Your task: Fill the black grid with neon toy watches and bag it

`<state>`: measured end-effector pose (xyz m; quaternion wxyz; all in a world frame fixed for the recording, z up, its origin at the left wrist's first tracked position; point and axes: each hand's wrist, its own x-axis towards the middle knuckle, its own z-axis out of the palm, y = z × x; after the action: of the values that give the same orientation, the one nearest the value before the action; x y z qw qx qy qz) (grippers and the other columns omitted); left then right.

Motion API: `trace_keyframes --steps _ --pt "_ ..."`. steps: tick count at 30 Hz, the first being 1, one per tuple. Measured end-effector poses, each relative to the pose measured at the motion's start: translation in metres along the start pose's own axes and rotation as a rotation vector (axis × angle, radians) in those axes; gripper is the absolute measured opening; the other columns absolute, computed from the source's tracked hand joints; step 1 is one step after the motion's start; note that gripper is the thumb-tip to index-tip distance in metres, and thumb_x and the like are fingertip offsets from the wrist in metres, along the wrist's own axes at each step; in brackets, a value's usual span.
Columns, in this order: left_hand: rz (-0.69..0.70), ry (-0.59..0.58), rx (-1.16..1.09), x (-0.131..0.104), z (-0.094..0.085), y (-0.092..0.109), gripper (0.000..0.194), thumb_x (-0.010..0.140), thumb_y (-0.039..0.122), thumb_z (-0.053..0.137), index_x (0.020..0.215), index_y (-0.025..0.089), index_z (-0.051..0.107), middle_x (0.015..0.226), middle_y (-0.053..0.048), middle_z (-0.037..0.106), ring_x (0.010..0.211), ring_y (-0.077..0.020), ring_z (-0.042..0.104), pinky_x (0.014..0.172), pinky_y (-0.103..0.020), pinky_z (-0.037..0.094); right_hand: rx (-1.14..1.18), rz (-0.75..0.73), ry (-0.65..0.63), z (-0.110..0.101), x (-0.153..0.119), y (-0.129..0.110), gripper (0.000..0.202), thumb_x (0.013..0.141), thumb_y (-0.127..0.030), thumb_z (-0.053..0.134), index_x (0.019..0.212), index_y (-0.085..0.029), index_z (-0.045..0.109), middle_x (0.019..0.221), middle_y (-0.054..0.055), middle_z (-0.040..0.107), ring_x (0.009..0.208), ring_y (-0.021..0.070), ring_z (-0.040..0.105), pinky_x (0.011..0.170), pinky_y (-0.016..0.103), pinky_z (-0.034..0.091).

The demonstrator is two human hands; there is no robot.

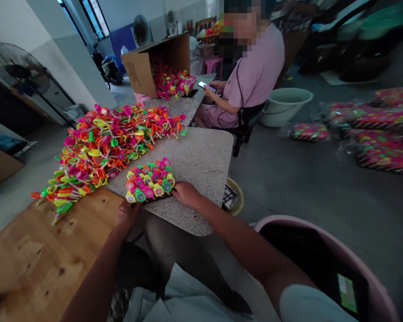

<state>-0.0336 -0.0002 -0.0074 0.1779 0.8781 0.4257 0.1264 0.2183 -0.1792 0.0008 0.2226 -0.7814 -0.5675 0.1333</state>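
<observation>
A black rack filled with rows of bright toy watches sits at the near edge of the speckled stone table. The watches are pink, yellow, green and orange. My left hand grips the rack's near left corner, its fingertips partly hidden under it. At the right end, my right hand has its fingers closed on the rack's edge. Left of the rack rises a large heap of loose toy watches, spilling onto a wooden board.
A cardboard box of more watches stands beyond. A person sits there holding a phone. A pink tub is close on my right, a yellowish basket under the table's edge. Bagged watches and a white bucket occupy the floor.
</observation>
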Motion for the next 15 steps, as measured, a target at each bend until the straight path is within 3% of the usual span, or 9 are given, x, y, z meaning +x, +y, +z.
trace_keyframes --steps 4,9,12,15 --pt "-0.023 0.014 -0.004 0.002 0.0 0.003 0.029 0.092 0.046 0.065 0.082 0.019 0.068 0.074 -0.005 0.066 0.073 -0.0214 0.066 0.061 -0.028 0.042 -0.022 -0.019 0.0 0.005 0.004 0.005 0.026 0.104 -0.029 0.055 0.106 -0.018 0.079 0.113 0.013 0.078 0.104 0.0229 0.071 0.085 0.028 0.045" --pt "-0.117 -0.004 0.052 0.0 -0.009 0.018 0.025 0.09 0.039 0.067 0.08 0.017 0.067 0.076 -0.007 0.065 0.073 -0.021 0.064 0.059 -0.027 0.038 0.016 0.089 0.024 0.002 -0.004 -0.007 0.029 0.105 -0.034 0.054 0.11 -0.018 0.077 0.116 0.012 0.077 0.106 0.0227 0.07 0.087 0.027 0.046" --pt "-0.137 -0.035 0.05 -0.006 -0.013 0.022 0.034 0.092 0.047 0.064 0.083 0.015 0.067 0.074 -0.005 0.06 0.074 -0.021 0.06 0.06 -0.027 0.036 0.131 0.071 0.113 0.004 -0.029 -0.015 0.024 0.103 -0.032 0.059 0.116 -0.019 0.074 0.117 0.008 0.077 0.105 0.0198 0.068 0.088 0.026 0.046" --pt "-0.061 -0.045 0.149 -0.008 -0.011 0.017 0.044 0.095 0.057 0.058 0.09 0.015 0.067 0.082 -0.004 0.06 0.079 -0.0193 0.058 0.065 -0.026 0.037 0.253 0.073 0.29 0.01 -0.073 -0.005 0.023 0.1 -0.028 0.061 0.118 -0.02 0.072 0.111 0.006 0.077 0.1 0.0185 0.067 0.09 0.027 0.048"
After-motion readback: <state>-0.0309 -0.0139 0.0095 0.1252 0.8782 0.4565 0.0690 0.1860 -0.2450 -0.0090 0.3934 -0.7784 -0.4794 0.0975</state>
